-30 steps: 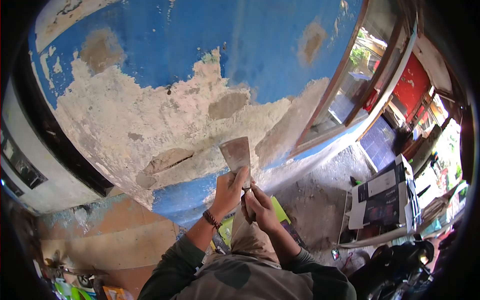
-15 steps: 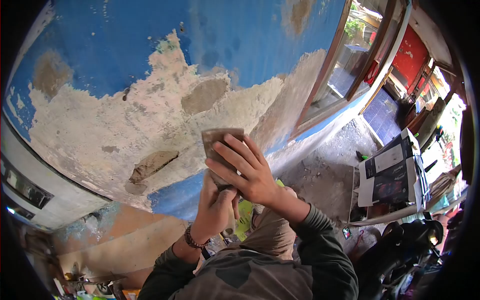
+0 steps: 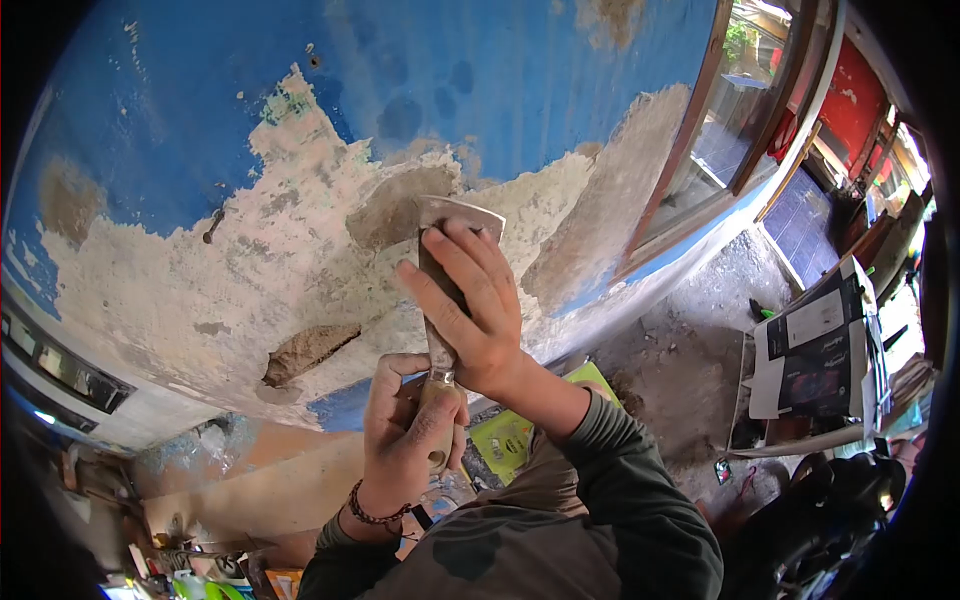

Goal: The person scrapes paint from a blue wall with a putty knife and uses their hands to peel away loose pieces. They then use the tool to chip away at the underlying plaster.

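My left hand [image 3: 408, 425] is closed around the pale handle [image 3: 437, 460] of a putty knife, a bracelet on its wrist. The wide metal blade [image 3: 460, 207] points up and lies against or very near the wall [image 3: 250, 290], beside a grey-brown patch [image 3: 395, 205]. Over the blade rests my right hand [image 3: 475, 315], its fingers stretched out and apart, covering much of it; the thumb is hidden. Blue paint [image 3: 400, 60] covers the wall's upper part, with a ragged edge above bare, pale plaster. Lower down is a rough brown hollow [image 3: 308, 355].
A wood-framed window [image 3: 705, 160] is in the wall at right. On the right stands a black-and-white cardboard box [image 3: 815, 345], with a dark motorcycle-like shape [image 3: 815, 515] below. A yellow-green item [image 3: 505, 440] lies by my legs. Assorted items clutter the lower left.
Both hands and the putty knife have moved up along the wall. The blade's edge now reaches the grey-brown patch, and more of the handle shows. My view has shifted slightly.
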Motion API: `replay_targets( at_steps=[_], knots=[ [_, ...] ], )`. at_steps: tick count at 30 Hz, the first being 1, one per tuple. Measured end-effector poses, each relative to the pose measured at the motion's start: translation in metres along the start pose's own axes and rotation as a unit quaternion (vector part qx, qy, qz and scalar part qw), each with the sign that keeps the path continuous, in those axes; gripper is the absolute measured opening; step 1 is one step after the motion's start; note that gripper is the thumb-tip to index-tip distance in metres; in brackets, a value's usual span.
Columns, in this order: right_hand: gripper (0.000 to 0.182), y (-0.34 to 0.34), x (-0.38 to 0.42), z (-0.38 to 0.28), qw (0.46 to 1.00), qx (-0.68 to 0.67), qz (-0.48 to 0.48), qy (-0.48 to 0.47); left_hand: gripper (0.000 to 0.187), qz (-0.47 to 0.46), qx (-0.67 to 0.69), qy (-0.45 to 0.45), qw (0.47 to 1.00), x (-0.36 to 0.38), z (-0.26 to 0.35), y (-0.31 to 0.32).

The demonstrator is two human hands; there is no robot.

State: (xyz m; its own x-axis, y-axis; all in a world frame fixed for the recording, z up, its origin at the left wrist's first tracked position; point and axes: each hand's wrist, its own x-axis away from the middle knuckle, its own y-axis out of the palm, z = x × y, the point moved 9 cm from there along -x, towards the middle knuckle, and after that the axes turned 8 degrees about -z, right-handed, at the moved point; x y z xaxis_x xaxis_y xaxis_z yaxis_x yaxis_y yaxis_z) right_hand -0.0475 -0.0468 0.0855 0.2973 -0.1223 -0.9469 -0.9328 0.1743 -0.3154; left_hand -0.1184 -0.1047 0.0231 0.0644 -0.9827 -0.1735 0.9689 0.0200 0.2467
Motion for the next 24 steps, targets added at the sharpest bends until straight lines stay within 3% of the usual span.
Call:
replay_targets(
  at_steps=[4, 8, 10, 12, 14, 16, 17, 19, 22, 23, 24],
  knots=[
    [0.042, 0.002, 0.005, 0.021, 0.999, 0.011, 0.028, 0.043, 0.024, 0.001, 0.022, -0.034, 0.999, -0.008, -0.007, -0.005],
    [0.042, 0.004, 0.007, 0.045, 0.989, 0.004, 0.075, 0.129, 0.025, 0.009, -0.068, 0.002, 0.998, -0.017, -0.003, -0.010],
    [0.052, 0.022, 0.010, 0.028, 0.994, 0.003, 0.015, 0.105, 0.025, 0.021, -0.106, 0.022, 0.994, -0.011, -0.007, -0.018],
    [0.053, 0.032, 0.020, 0.018, 0.989, 0.030, -0.062, 0.132, 0.024, 0.015, -0.252, 0.072, 0.965, -0.004, -0.008, -0.030],
    [0.053, 0.030, 0.025, 0.025, 0.989, 0.025, -0.045, 0.138, 0.024, 0.020, -0.198, 0.051, 0.979, 0.000, -0.009, -0.033],
    [0.054, 0.017, 0.021, 0.038, 0.989, -0.012, 0.022, 0.144, 0.026, 0.078, -0.164, 0.140, 0.973, 0.005, 0.012, -0.035],
    [0.052, 0.010, 0.012, 0.045, 0.990, -0.005, 0.030, 0.141, 0.029, 0.063, -0.100, 0.151, 0.982, 0.005, 0.016, -0.037],
    [0.056, -0.001, -0.008, 0.053, 0.992, 0.000, 0.061, 0.106, 0.029, 0.061, -0.109, 0.154, 0.980, 0.006, 0.021, -0.039],
    [0.053, 0.037, -0.020, 0.032, 0.994, 0.026, 0.023, 0.104, 0.029, 0.071, -0.099, 0.144, 0.982, 0.015, 0.014, -0.040],
    [0.053, 0.038, -0.009, 0.029, 0.994, 0.028, 0.025, 0.106, 0.029, 0.110, -0.106, 0.163, 0.975, 0.024, 0.014, -0.046],
    [0.052, 0.052, 0.007, 0.018, 0.998, -0.009, -0.036, 0.059, 0.029, 0.149, -0.113, 0.184, 0.965, 0.033, 0.016, -0.053]
  ],
)
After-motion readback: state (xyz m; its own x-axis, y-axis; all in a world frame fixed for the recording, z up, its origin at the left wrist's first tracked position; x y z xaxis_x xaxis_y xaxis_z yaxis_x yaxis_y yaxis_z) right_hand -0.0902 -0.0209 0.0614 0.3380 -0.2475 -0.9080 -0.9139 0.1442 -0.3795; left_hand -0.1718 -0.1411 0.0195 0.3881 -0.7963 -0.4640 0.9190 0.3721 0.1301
